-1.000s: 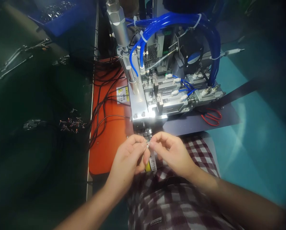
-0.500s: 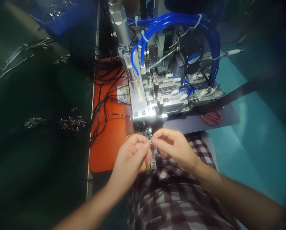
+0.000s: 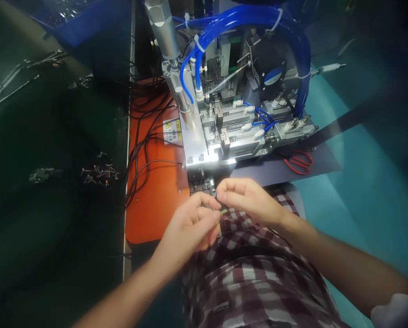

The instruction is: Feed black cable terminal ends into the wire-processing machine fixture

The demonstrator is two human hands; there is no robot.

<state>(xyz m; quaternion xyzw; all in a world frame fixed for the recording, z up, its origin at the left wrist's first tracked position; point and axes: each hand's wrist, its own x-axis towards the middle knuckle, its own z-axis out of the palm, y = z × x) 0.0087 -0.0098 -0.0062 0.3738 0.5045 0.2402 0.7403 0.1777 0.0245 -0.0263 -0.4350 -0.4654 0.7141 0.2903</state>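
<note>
My left hand (image 3: 192, 223) is closed in a pinch in front of the machine. A small part with thin greenish leads (image 3: 223, 212) sticks out past its fingertips, with a speck of red just below it. Slightly higher and to the right, my right hand (image 3: 246, 198) has its thumb and fingertips pressed together; what they hold, if anything, is too small to tell. Those fingertips are close to the dark metal track (image 3: 204, 186) at the machine's front. The two hands are apart by a small gap.
A metal machine (image 3: 231, 136) with thick blue air hoses (image 3: 238, 20) stands on an orange base plate (image 3: 149, 200). Black cables (image 3: 144, 136) cross the plate. Red-handled pliers or scissors (image 3: 299, 163) lie at right. Several small leaded parts (image 3: 101, 173) and a blue bin (image 3: 77, 23) are at left.
My hands have drawn apart: the left fingertips sit lower and further right, the right ones slightly higher. The leads at my left fingertips show more clearly. The whole view has shifted slightly.
</note>
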